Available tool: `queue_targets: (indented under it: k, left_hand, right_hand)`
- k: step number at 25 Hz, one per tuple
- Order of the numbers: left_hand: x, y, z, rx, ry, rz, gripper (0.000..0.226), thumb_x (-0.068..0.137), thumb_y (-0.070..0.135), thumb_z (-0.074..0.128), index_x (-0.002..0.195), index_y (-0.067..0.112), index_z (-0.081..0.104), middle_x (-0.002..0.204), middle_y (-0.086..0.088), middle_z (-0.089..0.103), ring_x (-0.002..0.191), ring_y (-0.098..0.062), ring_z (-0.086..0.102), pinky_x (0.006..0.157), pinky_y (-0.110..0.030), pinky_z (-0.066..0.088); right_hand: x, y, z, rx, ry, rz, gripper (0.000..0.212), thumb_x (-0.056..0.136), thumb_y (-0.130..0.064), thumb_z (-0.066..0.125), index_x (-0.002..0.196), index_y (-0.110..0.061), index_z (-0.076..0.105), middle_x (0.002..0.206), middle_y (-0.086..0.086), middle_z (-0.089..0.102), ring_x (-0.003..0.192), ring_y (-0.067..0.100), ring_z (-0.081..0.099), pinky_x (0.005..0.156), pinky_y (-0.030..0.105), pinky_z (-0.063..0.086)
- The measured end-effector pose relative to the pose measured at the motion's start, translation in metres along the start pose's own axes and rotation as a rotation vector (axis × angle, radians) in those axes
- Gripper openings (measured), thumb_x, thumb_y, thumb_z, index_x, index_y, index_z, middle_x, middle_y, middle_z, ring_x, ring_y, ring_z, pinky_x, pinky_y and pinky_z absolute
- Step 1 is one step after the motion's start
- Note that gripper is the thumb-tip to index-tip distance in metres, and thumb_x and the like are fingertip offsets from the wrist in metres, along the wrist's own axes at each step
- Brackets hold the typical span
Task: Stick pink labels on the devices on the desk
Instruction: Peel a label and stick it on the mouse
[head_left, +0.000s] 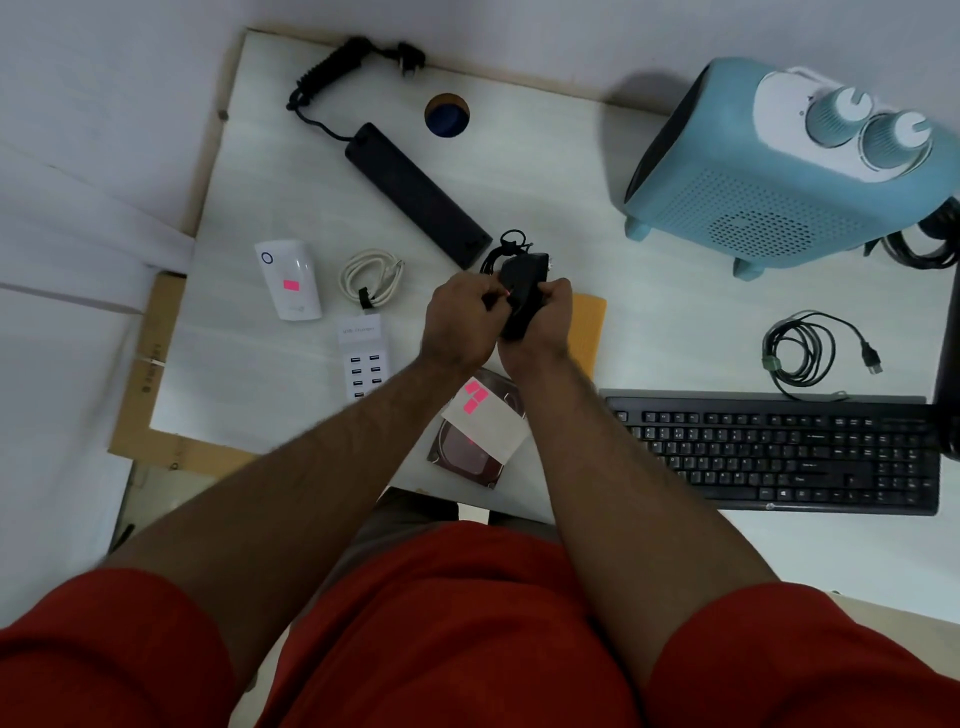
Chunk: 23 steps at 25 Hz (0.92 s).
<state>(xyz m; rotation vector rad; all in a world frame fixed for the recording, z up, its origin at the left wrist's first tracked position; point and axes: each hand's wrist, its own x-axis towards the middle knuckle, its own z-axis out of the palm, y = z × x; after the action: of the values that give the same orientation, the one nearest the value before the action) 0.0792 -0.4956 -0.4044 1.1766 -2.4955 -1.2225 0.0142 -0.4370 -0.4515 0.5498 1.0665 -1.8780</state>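
The right hand grips a black adapter above mid-worktop. The left hand's fingers pinch a pink label against it. Bare worktop lies between power strip and heater.

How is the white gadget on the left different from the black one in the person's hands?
The white device lies flat on the desk, untouched; the black adapter is held above it by the right hand. The white device carries a stuck-on pink label; the black adapter's label is only a pink sliver at the left hand. A bundled cord shows behind the adapter; none on the white device.
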Motion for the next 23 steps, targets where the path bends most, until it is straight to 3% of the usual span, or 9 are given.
queue_targets:
  k: [9,13,16,23]
  left_hand:
    - [-0.008,0.000,0.005,0.059,0.039,0.070,0.021,0.084,0.018,0.057,0.084,0.005,0.073,0.075,-0.011,0.063,0.069,-0.021,0.057,0.061,-0.037,0.050]
    - [-0.015,-0.008,0.008,0.050,0.054,0.121,0.032,0.086,0.018,0.049,0.105,0.006,0.072,0.085,-0.014,0.063,0.078,-0.023,0.057,0.066,-0.030,0.046]
    - [-0.013,-0.010,0.008,0.084,0.021,0.104,0.040,0.090,0.016,0.041,0.119,0.006,0.066,0.096,-0.017,0.060,0.087,-0.026,0.056,0.071,-0.033,0.049]
    - [-0.016,-0.008,0.008,0.184,0.046,0.022,0.048,0.088,0.016,0.034,0.126,0.007,0.062,0.097,-0.020,0.059,0.088,-0.034,0.054,0.074,-0.044,0.049]
  right_hand:
    - [0.000,-0.001,0.002,0.036,-0.007,0.002,0.039,0.081,-0.037,0.040,0.098,-0.004,0.055,0.082,0.009,0.053,0.076,0.021,0.052,0.064,0.029,0.045]
    - [0.001,-0.002,0.005,0.072,-0.015,0.014,0.047,0.083,-0.035,0.040,0.112,-0.001,0.054,0.087,0.012,0.056,0.079,0.023,0.056,0.063,0.027,0.051]
    - [0.003,-0.001,0.008,0.092,-0.033,0.024,0.051,0.076,-0.036,0.045,0.110,0.000,0.053,0.087,0.013,0.055,0.078,0.024,0.055,0.065,0.030,0.049]
    - [0.001,0.001,0.010,0.145,-0.010,0.043,0.043,0.080,-0.033,0.043,0.105,0.000,0.056,0.085,0.013,0.056,0.074,0.023,0.056,0.061,0.027,0.049]
